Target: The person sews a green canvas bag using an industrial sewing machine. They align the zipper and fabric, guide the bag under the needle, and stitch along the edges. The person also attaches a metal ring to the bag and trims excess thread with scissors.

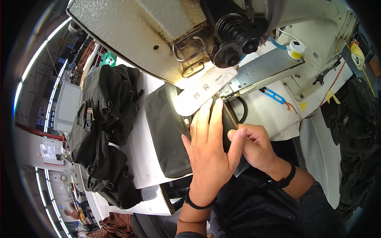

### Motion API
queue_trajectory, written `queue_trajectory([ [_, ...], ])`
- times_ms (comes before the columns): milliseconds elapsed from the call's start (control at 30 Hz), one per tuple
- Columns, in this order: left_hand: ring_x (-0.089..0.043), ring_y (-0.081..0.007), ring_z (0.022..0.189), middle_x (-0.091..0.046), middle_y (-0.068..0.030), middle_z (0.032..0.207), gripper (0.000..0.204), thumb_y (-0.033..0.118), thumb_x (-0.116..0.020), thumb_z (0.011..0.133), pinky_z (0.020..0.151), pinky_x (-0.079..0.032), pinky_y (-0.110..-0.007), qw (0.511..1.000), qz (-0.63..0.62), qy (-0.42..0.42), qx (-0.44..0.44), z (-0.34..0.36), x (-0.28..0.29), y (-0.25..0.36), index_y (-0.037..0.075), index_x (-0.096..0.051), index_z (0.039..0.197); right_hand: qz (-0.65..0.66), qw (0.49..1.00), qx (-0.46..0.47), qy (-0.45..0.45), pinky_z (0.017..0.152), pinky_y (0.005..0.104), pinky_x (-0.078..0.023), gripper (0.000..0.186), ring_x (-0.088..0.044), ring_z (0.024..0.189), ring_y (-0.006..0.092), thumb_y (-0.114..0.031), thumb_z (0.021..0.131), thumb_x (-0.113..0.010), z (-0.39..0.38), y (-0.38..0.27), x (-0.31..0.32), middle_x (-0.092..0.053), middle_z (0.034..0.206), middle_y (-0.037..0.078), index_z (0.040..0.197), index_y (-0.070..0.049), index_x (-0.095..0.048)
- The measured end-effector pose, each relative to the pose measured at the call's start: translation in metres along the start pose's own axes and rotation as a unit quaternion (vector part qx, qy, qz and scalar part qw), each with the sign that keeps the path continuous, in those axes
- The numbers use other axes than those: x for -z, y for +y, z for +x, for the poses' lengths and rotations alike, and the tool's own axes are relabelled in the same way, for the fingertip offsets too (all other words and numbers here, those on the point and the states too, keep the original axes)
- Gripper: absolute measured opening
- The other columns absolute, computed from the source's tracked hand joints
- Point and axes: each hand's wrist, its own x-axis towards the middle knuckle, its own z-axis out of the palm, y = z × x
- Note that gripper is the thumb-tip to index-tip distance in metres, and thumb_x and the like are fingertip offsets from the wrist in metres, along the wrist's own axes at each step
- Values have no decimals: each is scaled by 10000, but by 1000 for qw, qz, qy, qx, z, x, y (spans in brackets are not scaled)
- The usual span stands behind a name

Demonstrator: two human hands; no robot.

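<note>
Our left hand lies flat, fingers released, on the soft, floppy black bag panel while our right hand pinches its stiffer zipper edge, the surest grip.

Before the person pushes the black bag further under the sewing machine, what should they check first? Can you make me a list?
1. Left hand flat on the black bag piece: ok.
2. Right hand gripping the edge beside the zipper: ok.
3. Fingers away from the needle: cannot tell, the needle is hidden behind the sewing machine.
4. Zipper lying straight toward the machine: ok.
5. Pile of finished black bags apart from the piece being sewn: ok.
</note>
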Motion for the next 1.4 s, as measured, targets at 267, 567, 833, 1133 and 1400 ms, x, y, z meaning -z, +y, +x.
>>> queue_trajectory([
  [267, -539, -361, 1386, -561, -206, 1510, 634, 337, -697, 997, 1107, -364, -610, 1000, -4, 15, 6, -4, -4, 4, 3, -529, 1510, -30, 999, -2, 23, 528, 217, -411, 373, -513, 616, 22, -199, 1124, -576, 4, -5, 2, -572, 690, -38, 790, -33, -576],
  [567, -591, -326, 1347, -600, -175, 1480, 487, 221, -637, 1022, 1187, -315, -608, 1000, 12, 21, -19, -18, -1, -5, 8, -593, 1457, -69, 994, -63, 55, 529, 206, -413, 330, -513, 619, 7, -195, 1090, -627, 19, -21, -6, -577, 692, -57, 793, -51, -626],
  [833, -625, -292, 1304, -694, -108, 1348, 471, 165, -833, 864, 1142, -428, -500, 992, -24, 111, -61, -42, -5, -18, 59, -715, 1307, -140, 985, -86, 50, 539, 204, -406, 306, -514, 614, 7, -193, 1075, -649, 19, -32, -6, -584, 703, -52, 802, -56, -642],
  [1133, -588, -305, 1329, -678, -77, 1361, 570, 213, -874, 811, 1198, -319, -530, 985, -2, 167, -43, -64, -13, -15, 106, -697, 1343, -274, 929, -248, -19, 692, 265, -530, 374, -609, 659, 99, -270, 1086, -596, 38, -86, -18, -628, 678, 19, 789, -48, -646],
  [1400, -621, -305, 1237, -707, -52, 1252, 508, 105, -846, 772, 1099, -379, -475, 967, 28, 253, -9, -40, -9, -16, 101, -661, 1246, -62, 981, -181, 25, 661, 254, -495, 306, -612, 658, 105, -280, 1083, -628, 37, -65, -35, -616, 662, -6, 860, -78, -685],
])
